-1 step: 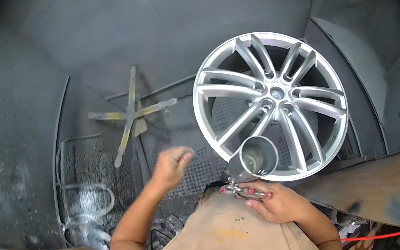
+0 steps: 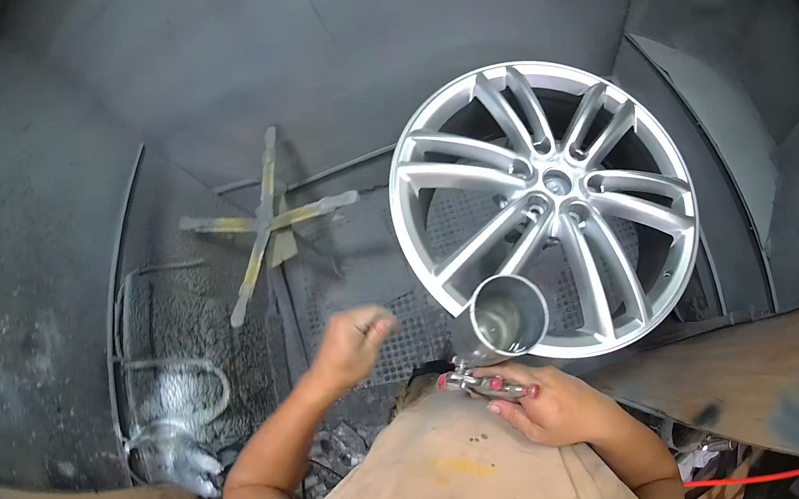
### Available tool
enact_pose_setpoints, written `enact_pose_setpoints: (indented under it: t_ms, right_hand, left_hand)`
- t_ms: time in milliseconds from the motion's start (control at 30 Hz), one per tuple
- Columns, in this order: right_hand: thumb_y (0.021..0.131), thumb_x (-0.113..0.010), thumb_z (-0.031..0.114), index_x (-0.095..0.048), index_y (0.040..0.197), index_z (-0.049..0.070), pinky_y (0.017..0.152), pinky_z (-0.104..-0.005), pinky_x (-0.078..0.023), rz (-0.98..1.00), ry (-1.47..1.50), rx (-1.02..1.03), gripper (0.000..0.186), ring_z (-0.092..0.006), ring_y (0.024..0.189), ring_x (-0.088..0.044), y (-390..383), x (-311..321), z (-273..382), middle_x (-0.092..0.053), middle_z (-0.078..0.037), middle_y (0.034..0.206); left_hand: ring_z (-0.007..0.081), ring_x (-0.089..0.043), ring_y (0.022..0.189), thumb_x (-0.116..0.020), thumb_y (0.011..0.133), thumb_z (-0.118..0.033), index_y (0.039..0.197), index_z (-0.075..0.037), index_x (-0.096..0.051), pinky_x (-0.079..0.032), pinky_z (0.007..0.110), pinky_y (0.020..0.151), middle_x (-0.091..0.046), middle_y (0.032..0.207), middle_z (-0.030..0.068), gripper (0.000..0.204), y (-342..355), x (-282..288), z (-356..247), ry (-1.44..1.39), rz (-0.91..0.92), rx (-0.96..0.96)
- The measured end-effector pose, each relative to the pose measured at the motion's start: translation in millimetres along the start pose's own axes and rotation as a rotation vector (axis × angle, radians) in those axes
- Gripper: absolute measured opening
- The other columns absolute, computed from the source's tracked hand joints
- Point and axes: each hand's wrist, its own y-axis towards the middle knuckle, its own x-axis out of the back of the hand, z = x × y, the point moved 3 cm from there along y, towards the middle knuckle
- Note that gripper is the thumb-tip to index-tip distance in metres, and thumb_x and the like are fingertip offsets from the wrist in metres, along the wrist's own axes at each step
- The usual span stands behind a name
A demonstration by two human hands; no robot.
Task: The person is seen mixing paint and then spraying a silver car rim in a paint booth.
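My right hand [image 2: 563,405] is wrapped round a spray gun [image 2: 490,383], a metal one with red knobs, close to my body. On the gun sits an open, round grey cup [image 2: 542,317] with some liquid visible inside. Just beyond the cup, and partly covered by it, is a large silver wheel rim [image 2: 576,251] with paired spokes. My left hand [image 2: 352,345] is raised left of the cup, closed in a fist, touching neither the rim nor the gun. Nothing shows sticking out of its fingers.
A cross-shaped stand [image 2: 265,225] with yellowish tape on its arms stands to the left. Grey walls [image 2: 223,61] surround the work area. A bent metal tube frame [image 2: 225,383] is at lower left. Brown board [image 2: 739,376] lies at right, near a red hose [image 2: 753,479].
My left fist has shifted slightly down and turned a little. The cup on the spray gun has tilted slightly left. The rim and stand sit slightly further right in view.
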Motion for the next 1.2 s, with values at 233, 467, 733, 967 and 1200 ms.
enact_pose_setpoints:
  t_ms: [233,467,733,967,1200]
  right_hand:
    - [0.098,-0.058,0.017,-0.052,0.135,0.004,0.081,-0.0476,-0.054,0.195,0.004,0.159,0.04,-0.0431,0.097,-0.064,5.4,-32.5,-0.2,-0.063,-0.021,0.119]
    - [0.096,-0.057,0.012,-0.054,0.128,0.0,0.081,-0.0484,-0.053,0.095,-0.123,0.287,0.035,-0.0454,0.097,-0.062,44.2,-52.3,4.9,-0.059,-0.024,0.122]
    - [0.093,-0.058,0.009,-0.05,0.128,0.0,0.071,-0.0554,-0.053,-0.147,-0.11,0.354,0.036,-0.0492,0.085,-0.064,19.0,-47.5,-20.2,-0.064,-0.029,0.105]
    - [0.092,-0.058,0.009,-0.047,0.125,0.0,0.075,-0.0566,-0.053,-0.06,-0.118,0.154,0.036,-0.0501,0.089,-0.062,-10.4,-59.7,-39.3,-0.063,-0.028,0.103]
    - [0.091,-0.061,0.007,-0.055,0.116,0.001,0.081,-0.0519,-0.051,0.017,-0.096,0.043,0.026,-0.0463,0.099,-0.061,-22.4,-54.6,-41.9,-0.064,-0.024,0.107]
  left_hand:
    - [0.0143,-0.064,0.084,-0.064,0.097,-0.024,0.09,0.0,-0.069,-0.052,0.036,0.074,-0.069,0.085,0.0121,0.025,-117.4,-110.7,-0.3,-0.227,0.226,0.037]
    - [0.0305,-0.068,0.1,-0.071,0.089,-0.017,0.101,-0.001,-0.072,-0.052,0.039,0.091,-0.071,0.101,0.0158,0.02,-116.8,-122.6,-54.2,-0.481,0.193,-0.093]
    - [0.0227,-0.062,0.073,-0.08,0.079,-0.013,0.089,0.0,-0.069,-0.05,0.033,0.067,-0.068,0.087,0.0115,0.019,-107.6,-44.8,-94.9,-0.232,-0.452,-0.347]
    - [0.0255,-0.063,0.077,-0.075,0.08,-0.004,0.095,-0.001,-0.07,-0.052,0.034,0.067,-0.064,0.089,0.0123,0.016,-93.8,-70.7,-85.6,-0.094,-0.324,-0.339]
    - [0.0273,-0.059,0.075,-0.071,0.083,-0.001,0.095,-0.003,-0.069,-0.049,0.037,0.073,-0.062,0.086,0.0111,0.012,-96.5,-102.4,-75.5,-0.16,-0.432,-0.463]
